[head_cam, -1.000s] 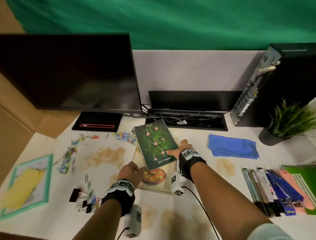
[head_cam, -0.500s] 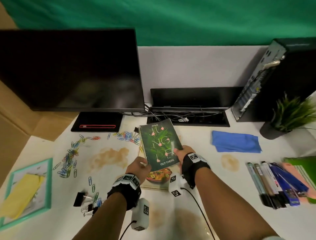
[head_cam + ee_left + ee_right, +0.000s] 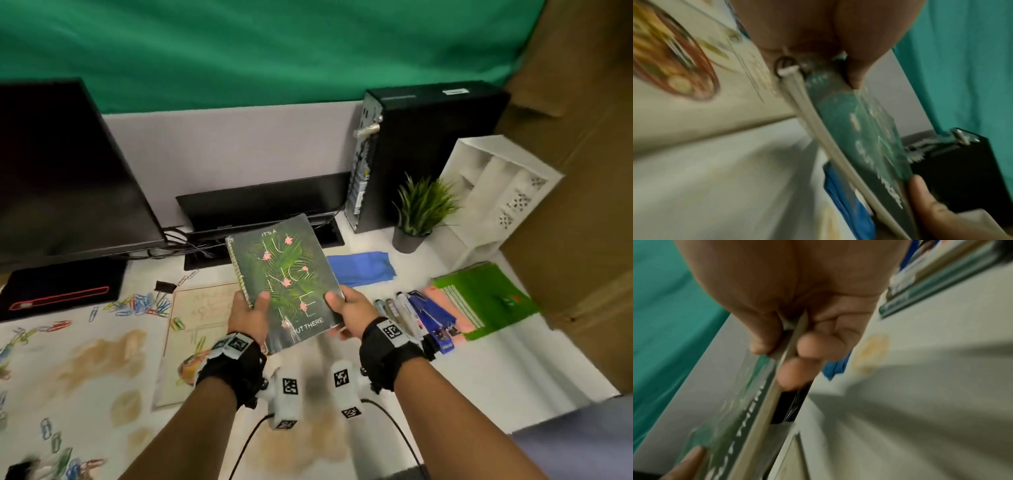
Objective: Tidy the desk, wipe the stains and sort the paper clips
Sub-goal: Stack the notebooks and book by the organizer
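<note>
Presently tidying: left hand (image 3: 247, 313) and right hand (image 3: 348, 312) each pinch the notebook (image 3: 286, 279), held above the desk (image 3: 513, 370). Next, likely setting it on the stack (image 3: 479, 301) at right.

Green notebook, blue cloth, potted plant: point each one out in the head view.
Green notebook (image 3: 287, 274): head view, middle of the leafy front cover.
Blue cloth (image 3: 361, 268): head view, centre of the folded fabric.
Potted plant (image 3: 409, 238): head view, front of the grey pot.
</note>
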